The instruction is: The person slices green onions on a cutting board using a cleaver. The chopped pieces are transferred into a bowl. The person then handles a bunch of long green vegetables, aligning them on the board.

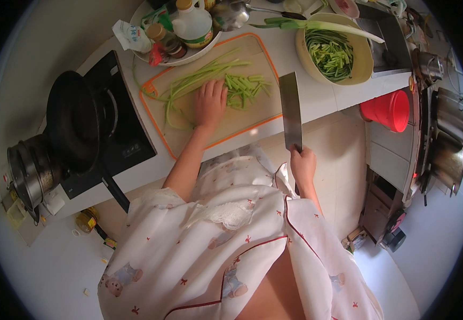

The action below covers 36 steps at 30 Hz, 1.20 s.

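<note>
Long thin green stems lie across a cutting board with an orange rim. Over their right end rests my left hand, pressing them to the board; its thumb and the undersides of its fingers are hidden. Short cut stem pieces are heaped just right of those fingers. My right hand grips the handle of a cleaver. The blade points away from me, past the board's right edge and over the counter front, apart from the stems.
Beyond the board's right side, a cream basin holds cut greens, with a long scallion across it. A tray of bottles and packets stands behind. On the left, a black wok tilts over an induction cooktop. A red bucket sits right.
</note>
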Each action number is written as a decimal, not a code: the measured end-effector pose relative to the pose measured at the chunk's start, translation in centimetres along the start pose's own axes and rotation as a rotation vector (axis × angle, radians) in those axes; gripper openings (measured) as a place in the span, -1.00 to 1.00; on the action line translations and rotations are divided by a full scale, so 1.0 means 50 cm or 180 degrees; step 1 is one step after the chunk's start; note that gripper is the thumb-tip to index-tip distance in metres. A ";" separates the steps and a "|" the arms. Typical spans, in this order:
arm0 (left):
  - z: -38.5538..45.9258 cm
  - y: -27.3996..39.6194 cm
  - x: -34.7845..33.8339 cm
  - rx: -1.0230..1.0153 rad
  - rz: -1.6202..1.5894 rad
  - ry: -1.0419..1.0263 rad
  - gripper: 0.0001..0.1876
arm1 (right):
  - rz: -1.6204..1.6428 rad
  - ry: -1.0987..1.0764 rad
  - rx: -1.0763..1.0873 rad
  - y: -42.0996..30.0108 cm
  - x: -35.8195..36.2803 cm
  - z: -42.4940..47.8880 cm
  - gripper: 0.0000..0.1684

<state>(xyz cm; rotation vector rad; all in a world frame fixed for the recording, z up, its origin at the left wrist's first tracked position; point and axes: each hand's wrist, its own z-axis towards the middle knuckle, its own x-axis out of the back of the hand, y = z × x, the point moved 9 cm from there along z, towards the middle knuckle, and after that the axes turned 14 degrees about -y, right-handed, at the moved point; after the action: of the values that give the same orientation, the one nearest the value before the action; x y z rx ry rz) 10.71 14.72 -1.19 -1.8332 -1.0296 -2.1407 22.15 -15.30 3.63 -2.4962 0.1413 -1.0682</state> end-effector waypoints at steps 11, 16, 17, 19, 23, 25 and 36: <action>-0.063 -0.002 -0.040 0.0215 -0.0685 0.0237 -0.51 | -0.0531 -0.0191 0.0208 -0.075 -0.085 0.011 -0.70; -0.031 -0.007 -0.035 0.0226 -0.0723 0.0326 -0.54 | 0.0967 -0.0685 0.0057 -0.013 -0.084 0.064 -0.63; -0.027 -0.013 -0.037 0.0262 -0.0730 0.0326 -0.53 | 0.1398 -0.0980 -0.0043 -0.005 -0.085 0.082 -0.64; -0.018 -0.006 -0.036 0.0147 -0.0695 0.0265 -0.55 | 0.2271 -0.1568 -0.0268 -0.008 -0.087 0.113 -0.62; 0.014 0.014 -0.033 0.0149 -0.0771 0.0134 -0.58 | 0.2658 -0.1909 -0.0253 0.001 -0.093 0.158 -0.66; 0.028 0.020 -0.032 0.0240 -0.0948 0.0193 -0.59 | 0.2835 -0.1944 -0.0273 -0.002 -0.108 0.167 -0.64; 0.045 0.030 -0.050 0.0186 -0.1678 0.0301 -0.60 | 0.3333 -0.2340 -0.0308 -0.029 -0.224 0.145 -0.56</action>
<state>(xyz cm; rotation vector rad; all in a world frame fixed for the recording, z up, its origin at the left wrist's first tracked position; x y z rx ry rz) 13.96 14.09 -2.82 -1.5380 -1.6800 -2.4007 19.36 -8.72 -7.76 -2.1825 1.1087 0.2738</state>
